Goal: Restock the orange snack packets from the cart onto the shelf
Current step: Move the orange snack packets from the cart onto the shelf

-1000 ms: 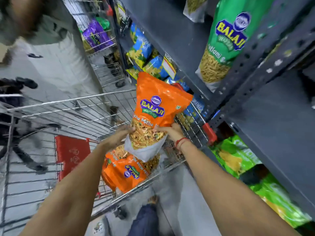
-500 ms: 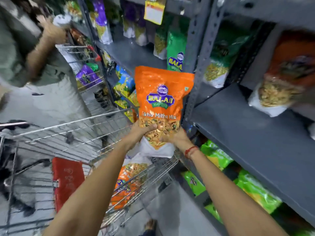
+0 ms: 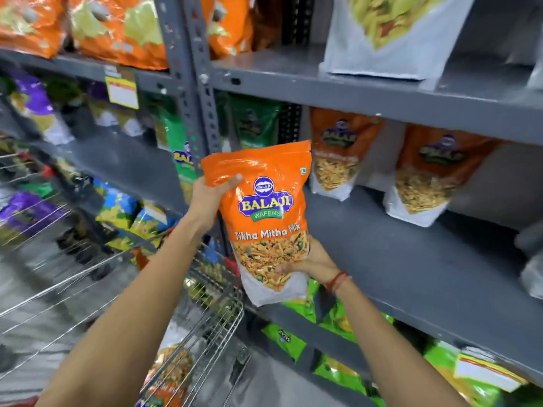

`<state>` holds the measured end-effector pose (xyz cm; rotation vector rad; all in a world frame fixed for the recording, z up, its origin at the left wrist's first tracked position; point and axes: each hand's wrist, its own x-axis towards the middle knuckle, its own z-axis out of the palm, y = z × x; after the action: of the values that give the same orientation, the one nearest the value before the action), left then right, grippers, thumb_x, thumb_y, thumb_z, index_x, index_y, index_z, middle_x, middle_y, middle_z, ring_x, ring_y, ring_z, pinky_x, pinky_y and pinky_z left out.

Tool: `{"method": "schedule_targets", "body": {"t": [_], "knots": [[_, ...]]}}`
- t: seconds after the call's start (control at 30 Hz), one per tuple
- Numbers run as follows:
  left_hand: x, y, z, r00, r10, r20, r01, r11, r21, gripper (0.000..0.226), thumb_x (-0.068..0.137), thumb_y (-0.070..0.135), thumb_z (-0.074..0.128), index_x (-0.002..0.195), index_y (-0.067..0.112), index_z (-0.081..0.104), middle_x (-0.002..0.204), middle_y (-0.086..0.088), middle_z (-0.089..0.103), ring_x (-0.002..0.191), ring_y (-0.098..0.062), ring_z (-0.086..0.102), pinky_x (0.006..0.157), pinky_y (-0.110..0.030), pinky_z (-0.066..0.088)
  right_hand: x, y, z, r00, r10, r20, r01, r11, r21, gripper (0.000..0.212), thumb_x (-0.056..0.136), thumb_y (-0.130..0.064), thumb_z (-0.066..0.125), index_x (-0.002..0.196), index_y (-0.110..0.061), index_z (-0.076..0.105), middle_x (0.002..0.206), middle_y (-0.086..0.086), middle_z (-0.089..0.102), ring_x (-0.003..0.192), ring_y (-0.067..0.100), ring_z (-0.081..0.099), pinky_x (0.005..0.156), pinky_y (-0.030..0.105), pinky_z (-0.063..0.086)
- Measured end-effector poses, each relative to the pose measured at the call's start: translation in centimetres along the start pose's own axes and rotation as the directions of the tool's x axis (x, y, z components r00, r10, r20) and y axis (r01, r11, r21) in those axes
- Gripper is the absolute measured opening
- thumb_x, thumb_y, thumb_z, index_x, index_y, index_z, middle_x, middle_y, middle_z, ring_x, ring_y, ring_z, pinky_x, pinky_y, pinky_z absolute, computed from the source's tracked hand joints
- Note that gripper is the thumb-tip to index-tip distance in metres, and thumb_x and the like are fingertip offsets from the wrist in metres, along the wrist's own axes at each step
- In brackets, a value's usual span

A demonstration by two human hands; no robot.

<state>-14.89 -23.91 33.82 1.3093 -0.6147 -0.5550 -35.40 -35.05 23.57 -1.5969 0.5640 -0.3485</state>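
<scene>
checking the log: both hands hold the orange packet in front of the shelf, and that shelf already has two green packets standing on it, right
Not quite. The head view shows the left hand and right hand holding the orange packet, but the two packets standing on that shelf are orange, not green.

The grey shelf (image 3: 396, 259) lies bare across centre right of the frame, open in front. Two orange packets (image 3: 335, 154) stand at its back, upper centre right. The upright post (image 3: 202, 107) bounds it left; the cart rim (image 3: 226, 292) crowds lower centre.

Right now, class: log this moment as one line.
left hand: packet top | right hand: packet bottom | packet: upright, at shelf edge, not placed
</scene>
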Motion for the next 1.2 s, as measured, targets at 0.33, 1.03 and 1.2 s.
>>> {"method": "schedule_targets", "body": {"t": [0.33, 1.03, 1.2], "knots": [[5.0, -1.3, 7.8, 0.932, -0.052, 0.359, 0.030, 0.997, 0.066, 0.044, 0.080, 0.025, 0.067, 0.120, 0.018, 0.050, 0.125, -0.005, 0.060, 0.091, -0.003, 0.066, 0.073, -0.022, 0.051, 1.8, -3.4, -8.2, 0.929, -0.122, -0.351, 0.111, 0.992, -0.052, 0.069, 0.045, -0.012, 0.092, 0.101, -0.035, 0.059, 0.107, -0.011, 0.071, 0.101, 0.004, 0.066, 0.081, 0.018, 0.054], [8.1, -13.9, 14.2, 0.833, -0.224, 0.505, 0.031, 0.932, 0.362, 0.069, 0.069, 0.004, 0.078, 0.124, 0.011, 0.037, 0.119, -0.003, 0.056, 0.103, -0.012, 0.056, 0.079, -0.013, 0.049, 4.8, 1.8, -14.2, 0.846, 0.007, -0.533, -0.210, 0.924, -0.321, 0.089, 0.054, -0.031, 0.089, 0.129, -0.018, 0.042, 0.129, 0.003, 0.058, 0.123, 0.026, 0.050, 0.106, 0.042, 0.041], [9.9, -14.8, 16.0, 0.823, -0.240, 0.515, 0.047, 0.932, 0.359, 0.075, 0.069, 0.003, 0.078, 0.130, 0.007, 0.035, 0.134, -0.015, 0.053, 0.110, -0.013, 0.052, 0.074, -0.010, 0.049, 5.6, 2.0, -14.9, 0.786, 0.046, -0.617, -0.276, 0.919, -0.283, 0.086, 0.055, -0.032, 0.088, 0.126, -0.015, 0.042, 0.129, 0.010, 0.058, 0.122, 0.030, 0.050, 0.104, 0.043, 0.043]]}}
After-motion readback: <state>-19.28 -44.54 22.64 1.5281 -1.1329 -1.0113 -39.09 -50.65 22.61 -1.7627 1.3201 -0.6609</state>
